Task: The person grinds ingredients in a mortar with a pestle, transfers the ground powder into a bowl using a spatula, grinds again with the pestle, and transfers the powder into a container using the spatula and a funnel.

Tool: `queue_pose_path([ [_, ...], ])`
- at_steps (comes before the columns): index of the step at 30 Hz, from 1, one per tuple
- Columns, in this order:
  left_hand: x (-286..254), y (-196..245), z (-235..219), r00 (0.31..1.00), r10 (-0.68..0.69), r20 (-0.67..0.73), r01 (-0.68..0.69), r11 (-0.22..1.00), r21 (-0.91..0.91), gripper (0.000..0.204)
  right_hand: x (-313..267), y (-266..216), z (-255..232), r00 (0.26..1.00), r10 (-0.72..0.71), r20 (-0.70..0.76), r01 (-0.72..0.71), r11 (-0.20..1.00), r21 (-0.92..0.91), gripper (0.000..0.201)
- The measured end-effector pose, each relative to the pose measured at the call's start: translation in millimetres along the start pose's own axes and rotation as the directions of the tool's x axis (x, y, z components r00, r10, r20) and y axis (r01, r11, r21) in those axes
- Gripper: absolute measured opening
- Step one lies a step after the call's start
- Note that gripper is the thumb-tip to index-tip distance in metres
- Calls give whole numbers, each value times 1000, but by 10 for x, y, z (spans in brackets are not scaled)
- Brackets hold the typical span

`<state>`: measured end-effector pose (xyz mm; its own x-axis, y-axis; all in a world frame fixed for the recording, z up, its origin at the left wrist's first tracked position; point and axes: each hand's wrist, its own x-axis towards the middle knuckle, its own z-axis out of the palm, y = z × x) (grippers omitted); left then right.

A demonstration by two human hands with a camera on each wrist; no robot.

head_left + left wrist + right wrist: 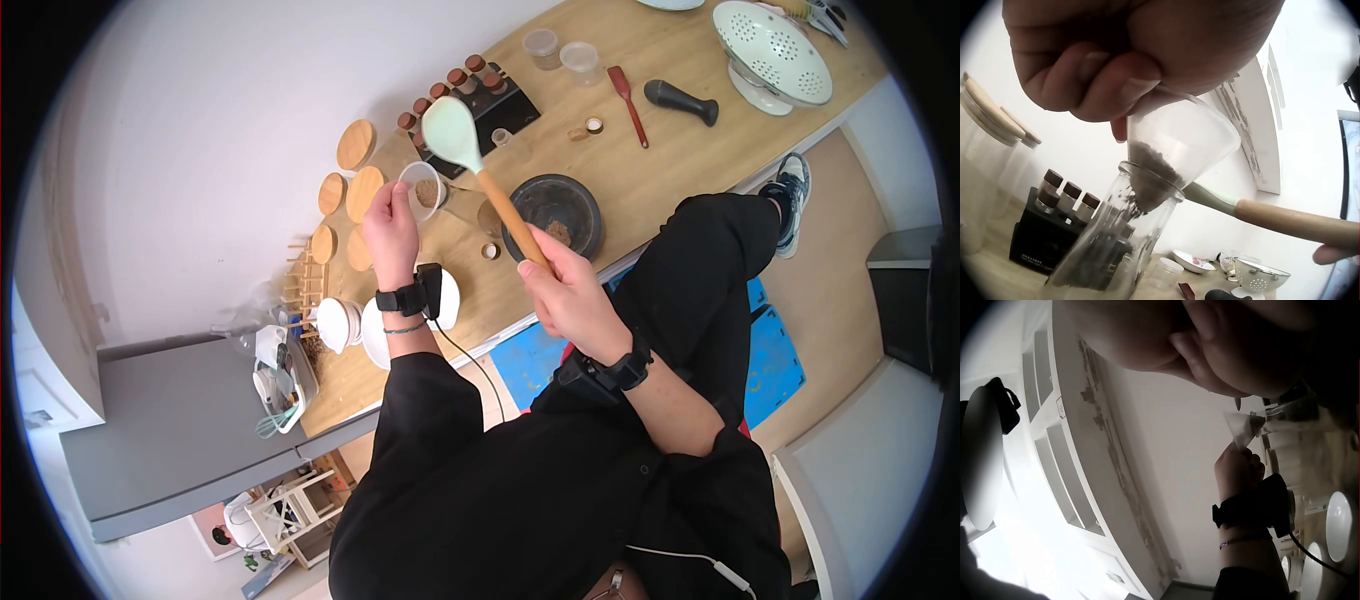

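Observation:
My left hand (392,235) pinches the rim of a clear funnel (1200,134). Brown powder (1155,167) lies in the funnel, whose lower end sits in the mouth of a clear glass bottle (1107,240). Some dark grains show just inside the bottle's neck. In my right hand (572,290) I grip the wooden handle of a pale green spoon (452,133), its head raised beside the funnel in the left wrist view. Below the spoon handle, a dark mortar (590,215) holds a small heap of brown powder (558,234).
A black rack (515,112) of brown-capped jars stands behind the funnel. Wooden-lidded canisters (356,146) line the wall. Farther right lie a red spatula (628,105), a dark pestle (682,102) and a white colander (772,55). White bowls (340,325) stand near my left wrist.

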<state>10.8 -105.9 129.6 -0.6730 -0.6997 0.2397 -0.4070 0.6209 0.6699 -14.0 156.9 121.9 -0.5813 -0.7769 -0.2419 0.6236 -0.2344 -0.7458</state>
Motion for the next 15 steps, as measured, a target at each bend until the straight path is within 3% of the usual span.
queue_pose_path([
  [3, -20, 40, 2, 1000, 22, -18, -22, 1000, -11, 27, -9, -10, -14, 1000, -25, 1, 25, 999, -38, 48],
  [5, -24, 39, -3, 1000, 6, -12, -6, 1000, -6, 28, -26, -4, -29, 1000, -3, 2, 3, 996, 87, 48],
  [7, -20, 21, 3, 1000, -9, -8, 9, 1000, 0, 28, -11, 27, -18, 999, -23, -26, 25, 997, 74, 48],
  [9, -10, -25, 32, 989, 127, -71, -127, 992, 10, 31, -6, 42, -3, 997, -45, -56, 48, 997, 67, 47],
  [11, 0, -41, 21, 992, 109, -56, -109, 994, -2, 31, -21, 43, -22, 1000, 10, 9, -11, 997, 73, 47],
  [15, -26, 19, -11, 998, 54, -25, -54, 998, 12, 27, 0, 35, 12, 999, -43, -19, 45, 995, 88, 47],
])
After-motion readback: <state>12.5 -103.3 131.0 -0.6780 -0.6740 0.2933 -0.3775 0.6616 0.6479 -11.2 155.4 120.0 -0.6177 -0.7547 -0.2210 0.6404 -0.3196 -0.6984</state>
